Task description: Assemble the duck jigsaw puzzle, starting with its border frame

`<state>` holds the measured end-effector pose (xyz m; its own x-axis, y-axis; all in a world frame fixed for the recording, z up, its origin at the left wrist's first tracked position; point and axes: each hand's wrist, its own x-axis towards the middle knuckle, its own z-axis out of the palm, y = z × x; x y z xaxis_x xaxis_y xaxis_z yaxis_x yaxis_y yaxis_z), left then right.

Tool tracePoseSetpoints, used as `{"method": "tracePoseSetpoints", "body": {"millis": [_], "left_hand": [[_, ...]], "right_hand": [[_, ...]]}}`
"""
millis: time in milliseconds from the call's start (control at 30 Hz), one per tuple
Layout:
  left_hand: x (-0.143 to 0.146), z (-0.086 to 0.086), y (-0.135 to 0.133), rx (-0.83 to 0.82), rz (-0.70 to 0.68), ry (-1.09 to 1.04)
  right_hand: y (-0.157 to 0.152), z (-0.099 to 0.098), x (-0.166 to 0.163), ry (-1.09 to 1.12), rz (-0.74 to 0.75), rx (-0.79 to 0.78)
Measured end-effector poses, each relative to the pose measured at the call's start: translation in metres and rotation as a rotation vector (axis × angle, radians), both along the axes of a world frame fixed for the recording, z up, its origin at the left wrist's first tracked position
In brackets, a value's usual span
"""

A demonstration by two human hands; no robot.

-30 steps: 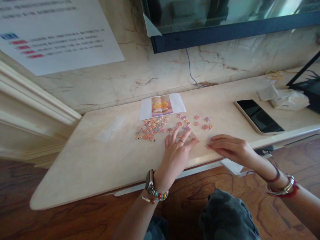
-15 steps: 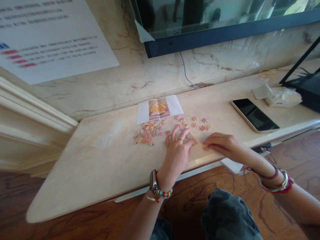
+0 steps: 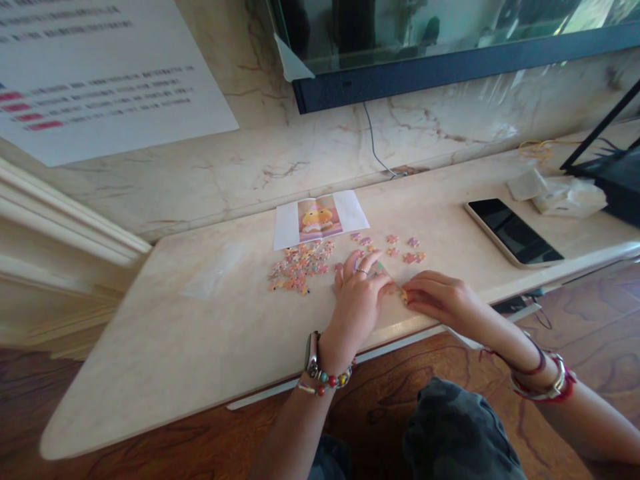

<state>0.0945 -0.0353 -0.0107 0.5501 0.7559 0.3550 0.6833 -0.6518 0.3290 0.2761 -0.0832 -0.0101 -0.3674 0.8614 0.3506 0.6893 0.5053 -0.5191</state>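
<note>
My left hand (image 3: 357,297) lies flat with fingers spread on a small joined patch of jigsaw (image 3: 384,272) near the front edge of the marble shelf (image 3: 200,333). My right hand (image 3: 440,301) rests just right of it, fingers pressed together, with a small orange puzzle piece (image 3: 403,294) at the fingertips; the two hands nearly touch. A heap of loose pink and orange pieces (image 3: 300,263) lies left of my left hand. A few single pieces (image 3: 406,253) sit behind my right hand. The printed reference picture (image 3: 320,219) lies against the wall.
A dark phone (image 3: 513,232) lies face up at the right, with crumpled tissue and plastic (image 3: 565,193) and a black stand (image 3: 615,167) beyond it. A black-framed screen (image 3: 450,63) and a cable (image 3: 374,143) are on the wall, a printed poster (image 3: 100,73) at upper left. My knee (image 3: 460,433) is below the shelf.
My right hand has slid left along the shelf's front edge with the small piece, closing the gap to my left hand. My left hand has stayed on the joined patch.
</note>
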Motion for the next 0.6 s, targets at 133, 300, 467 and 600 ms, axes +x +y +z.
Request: {"method": "tracePoseSetpoints", "body": {"millis": [133,300,467,600], "left_hand": [[-0.0002,0.0003,0.0,-0.004,0.013,0.007],[-0.0012,-0.0003,0.0004,0.006,0.015,0.0],[-0.0016,0.0024,-0.0007,0.016,0.023,-0.004],[-0.0017,0.0045,-0.0018,0.026,0.012,0.006]], "right_hand": [[0.0034,-0.0006,-0.0034,0.021,-0.007,0.006],[0.0044,-0.0078,-0.0057,0.043,0.033,0.099],[0.0044,-0.0071,-0.007,0.035,0.026,0.135],[0.004,-0.007,-0.0086,0.036,0.022,0.149]]}}
